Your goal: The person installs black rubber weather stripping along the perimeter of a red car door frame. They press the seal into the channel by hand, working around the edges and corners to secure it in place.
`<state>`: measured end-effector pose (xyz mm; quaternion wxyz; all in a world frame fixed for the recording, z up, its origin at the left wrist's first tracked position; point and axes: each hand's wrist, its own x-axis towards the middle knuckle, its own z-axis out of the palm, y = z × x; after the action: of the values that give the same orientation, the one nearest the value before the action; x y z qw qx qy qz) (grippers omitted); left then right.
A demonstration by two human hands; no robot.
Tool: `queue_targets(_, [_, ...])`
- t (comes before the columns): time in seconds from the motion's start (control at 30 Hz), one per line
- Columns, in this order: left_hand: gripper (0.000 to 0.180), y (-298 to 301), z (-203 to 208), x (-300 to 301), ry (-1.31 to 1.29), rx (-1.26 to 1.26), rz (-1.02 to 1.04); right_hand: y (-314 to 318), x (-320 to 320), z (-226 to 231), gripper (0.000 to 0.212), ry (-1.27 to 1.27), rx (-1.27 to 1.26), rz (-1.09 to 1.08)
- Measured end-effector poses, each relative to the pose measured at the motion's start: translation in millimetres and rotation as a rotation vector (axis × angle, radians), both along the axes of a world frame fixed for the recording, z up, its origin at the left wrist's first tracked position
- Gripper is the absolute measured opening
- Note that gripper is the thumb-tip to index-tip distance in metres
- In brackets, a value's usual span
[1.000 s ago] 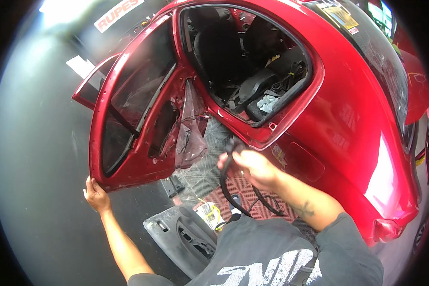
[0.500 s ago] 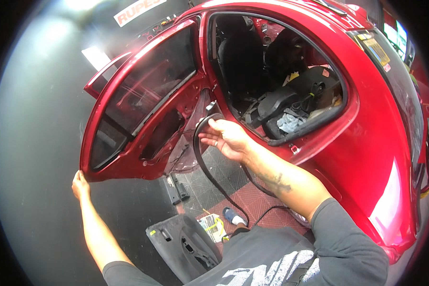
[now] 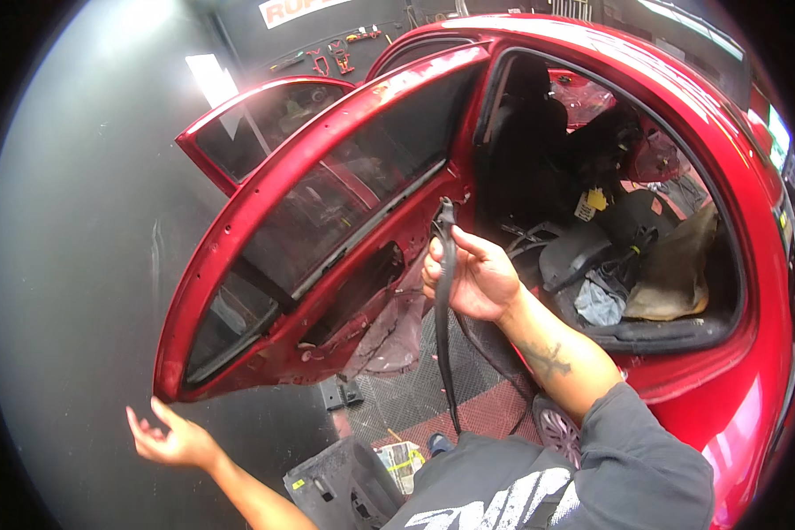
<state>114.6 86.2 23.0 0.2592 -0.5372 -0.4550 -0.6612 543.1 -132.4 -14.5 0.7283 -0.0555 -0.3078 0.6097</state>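
Observation:
My right hand (image 3: 475,278) is closed around a long black rubber weatherstrip (image 3: 445,327). One end sticks up above my fingers; the rest hangs down in a loop toward the floor. Beyond it stands the open red rear car door (image 3: 225,225), its inner trim off and its bare inside showing wires and clear sheeting (image 3: 389,340). My left hand (image 3: 175,435) is open with fingers spread, just below the door's lower outer corner. I cannot tell whether its thumb still touches the edge.
A grey door trim panel (image 3: 344,486) leans low in front of me, near a newspaper (image 3: 402,464). The car's rear opening (image 3: 614,221) shows dark seats, a blue cloth (image 3: 599,302) and loose parts. A dark wall (image 3: 71,291) stands at left, with tools (image 3: 340,55) hung behind.
My left hand has loosened from the door's corner and its fingers have spread. My right hand still holds the weatherstrip, now with its end upright. The view has shifted, showing more of the front door.

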Motion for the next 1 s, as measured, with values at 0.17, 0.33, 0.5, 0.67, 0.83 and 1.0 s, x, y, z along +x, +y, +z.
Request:
queue_targets(0.17, [0.047,-91.2,-47.2,145.7,0.333,-0.295,-1.28,45.2,13.7,-9.2,0.043,0.03,0.118,0.005])
queue_targets(0.33, [0.075,-107.9,-77.7,269.8,-0.052,-1.28,-1.853,62.5,41.1,-15.0,0.042,-0.014,0.079,-0.045])
queue_targets(0.5, [0.039,-85.6,-49.4,322.2,0.276,-0.734,-1.618,40.5,121.3,-17.9,0.045,-0.478,-0.013,-0.12])
queue_targets(0.67, [0.035,-63.9,0.2,379.0,0.522,-0.787,-1.588,12.4,223.8,-14.4,0.034,-1.155,-0.434,-0.755])
queue_targets(0.83, [0.024,-69.9,41.1,455.0,0.503,-0.753,-1.547,20.7,283.9,-6.4,0.046,-0.928,-0.133,-0.412])
queue_targets(1.0, [0.027,-79.0,65.8,524.9,0.4,-0.496,-1.371,34.4,303.8,-20.6,0.081,-0.579,0.16,-0.255])
